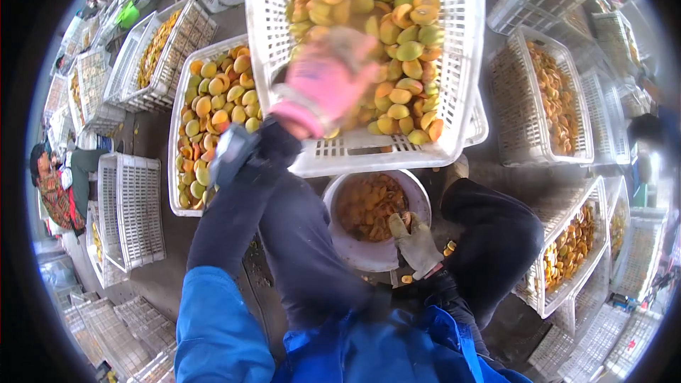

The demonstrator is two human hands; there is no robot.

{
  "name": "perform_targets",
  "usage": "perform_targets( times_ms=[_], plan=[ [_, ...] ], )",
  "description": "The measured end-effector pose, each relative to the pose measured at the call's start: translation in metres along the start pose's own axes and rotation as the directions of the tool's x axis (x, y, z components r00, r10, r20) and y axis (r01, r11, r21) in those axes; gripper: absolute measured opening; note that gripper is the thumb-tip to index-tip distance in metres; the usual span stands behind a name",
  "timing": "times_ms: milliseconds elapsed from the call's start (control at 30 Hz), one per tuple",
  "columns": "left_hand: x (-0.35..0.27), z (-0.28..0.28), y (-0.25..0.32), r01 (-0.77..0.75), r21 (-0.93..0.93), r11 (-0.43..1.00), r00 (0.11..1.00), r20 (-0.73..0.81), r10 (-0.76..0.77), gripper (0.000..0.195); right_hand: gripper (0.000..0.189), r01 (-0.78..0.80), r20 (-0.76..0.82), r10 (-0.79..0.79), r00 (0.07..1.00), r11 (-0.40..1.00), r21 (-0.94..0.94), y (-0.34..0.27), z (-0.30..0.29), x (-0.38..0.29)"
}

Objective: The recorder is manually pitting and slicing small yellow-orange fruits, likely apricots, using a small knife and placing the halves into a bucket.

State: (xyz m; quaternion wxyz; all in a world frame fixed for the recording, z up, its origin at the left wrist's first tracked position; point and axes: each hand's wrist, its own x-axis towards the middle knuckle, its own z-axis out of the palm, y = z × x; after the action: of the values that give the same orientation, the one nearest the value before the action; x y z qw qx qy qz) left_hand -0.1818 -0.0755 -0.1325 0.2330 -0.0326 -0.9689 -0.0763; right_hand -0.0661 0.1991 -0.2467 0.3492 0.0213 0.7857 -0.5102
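Observation:
My left hand [330, 80] wears a pink glove and is blurred over a white plastic crate [362, 157] of apricots [409, 50]. Some of the fruit shows as cut halves. Blur hides whether that hand holds anything. Between my legs stands a white bucket [346, 255] partly filled with wet orange-brown pieces [372, 207], too small to name surely. My right hand [417, 244], in a pale, soiled glove, is at the bucket's right rim with its fingers over the opening. Something small may be at its fingertips, but I cannot tell what.
Left of the front crate, a lower crate [173, 170] holds whole-looking apricots [218, 101]. Crates of orange fruit [553, 101] stand on the right, another crate [601, 244] nearer. A person [58, 191] sits at far left beside stacked crates [130, 213]. Fruit scraps [449, 248] lie on the floor.

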Motion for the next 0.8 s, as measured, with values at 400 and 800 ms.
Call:
perform_targets(
  times_ms=[400,800],
  plan=[
    [0.064,0.119,-0.027,0.469,-0.609,0.64,0.883,0.353,-0.31,0.04,0.04,-0.002,-0.005,0.002,1.0,0.994,0.113,-0.039,-0.009,-0.027],
    [-0.113,0.016,0.098,0.855,-0.422,-0.301,0.5,0.826,0.262,0.044,0.025,0.347,-0.216,-0.271,0.938,0.734,0.583,-0.07,-0.026,-0.05]
  ],
)
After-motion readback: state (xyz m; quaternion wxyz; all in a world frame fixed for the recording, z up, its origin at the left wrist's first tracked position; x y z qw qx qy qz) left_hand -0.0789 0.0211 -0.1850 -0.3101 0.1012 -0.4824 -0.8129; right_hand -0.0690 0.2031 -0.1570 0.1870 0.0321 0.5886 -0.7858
